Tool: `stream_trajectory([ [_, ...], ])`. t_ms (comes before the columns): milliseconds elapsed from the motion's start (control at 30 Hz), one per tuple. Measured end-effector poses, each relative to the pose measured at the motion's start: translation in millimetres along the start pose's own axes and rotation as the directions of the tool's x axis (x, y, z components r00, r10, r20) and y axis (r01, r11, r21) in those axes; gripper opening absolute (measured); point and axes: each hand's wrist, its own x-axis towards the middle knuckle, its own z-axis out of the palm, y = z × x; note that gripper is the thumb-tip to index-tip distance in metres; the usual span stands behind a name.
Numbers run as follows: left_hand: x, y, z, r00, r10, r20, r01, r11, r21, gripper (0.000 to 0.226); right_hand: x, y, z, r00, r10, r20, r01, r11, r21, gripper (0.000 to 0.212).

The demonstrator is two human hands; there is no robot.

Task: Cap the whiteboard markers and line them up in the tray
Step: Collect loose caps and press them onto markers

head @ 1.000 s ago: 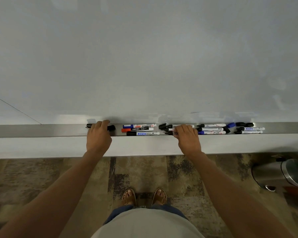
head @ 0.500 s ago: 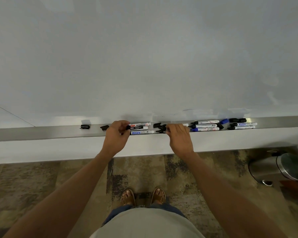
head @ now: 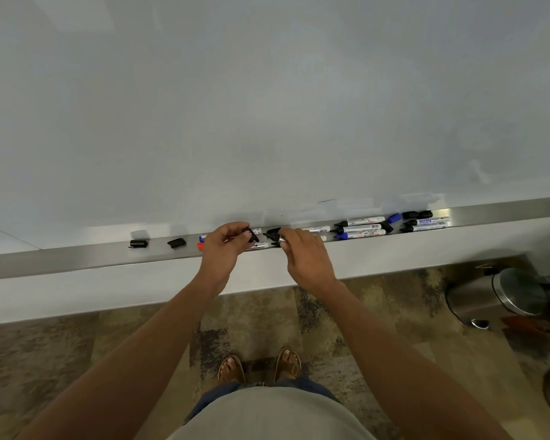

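Head view first: the tray [head: 77, 260] runs left to right under the whiteboard [head: 267, 106], and I place everything by it. Since a second ago my left hand [head: 224, 249] has come in from the tray's left stretch, leaving two loose caps [head: 176, 242] lying there, and now pinches a black cap [head: 251, 234] above the tray's middle. My right hand [head: 305, 252] is clamped on a black-tipped marker [head: 275, 234], lifted just off the tray. I judge this means the capping is about to happen. The marker's long axis runs along the tray, tip pointing left toward the cap; the two are near but apart. Uncapped markers [head: 361, 228] wait toward the tray's right end.
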Motion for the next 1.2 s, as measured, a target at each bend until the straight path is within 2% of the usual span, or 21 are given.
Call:
stream_trajectory([
  [100, -1.9, 1.4, 9.1, 0.999, -0.034, -0.015, 0.033, 0.997, -0.076, 0.009, -2.3, -1.9, -0.2, 1.0, 0.022, 0.01, -0.022, 1.0, 0.004, 0.026],
  [433, -6.3, 4.5, 25.4, 0.992, -0.111, -0.067, 0.097, 0.978, -0.186, 0.008, -5.9, -1.7, -2.5, 0.999, 0.037, 0.014, -0.037, 0.998, -0.051, 0.021],
  [667, -7.4, 5.4, 25.0, 0.995, -0.056, -0.082, 0.049, 0.995, -0.086, 0.01, -4.0, 1.6, -0.3, 0.997, 0.071, 0.036, -0.069, 0.996, -0.061, 0.021],
  [833, -7.9, 1.7, 26.6, 0.997, -0.052, -0.064, 0.052, 0.999, -0.001, 0.008, -3.6, -1.6, 2.0, 0.998, 0.037, 0.043, -0.034, 0.998, -0.052, 0.02],
  [933, -9.8, -0.5, 28.7, 0.997, -0.068, -0.041, 0.069, 0.998, 0.01, 0.011, -3.7, -5.6, 2.7, 0.999, 0.036, 0.024, -0.034, 0.997, -0.068, 0.031],
  [1067, -11.5, 1.2, 25.5, 0.995, -0.087, 0.048, 0.08, 0.988, 0.134, 0.017, -5.9, -6.6, 4.0, 0.995, 0.088, 0.041, -0.079, 0.982, -0.172, 0.054],
  [1200, -11.4, 4.8, 23.0, 0.978, -0.148, 0.149, 0.113, 0.969, 0.219, 0.026, -7.0, -7.4, 2.8, 0.987, 0.157, 0.038, -0.144, 0.961, -0.237, 0.055],
])
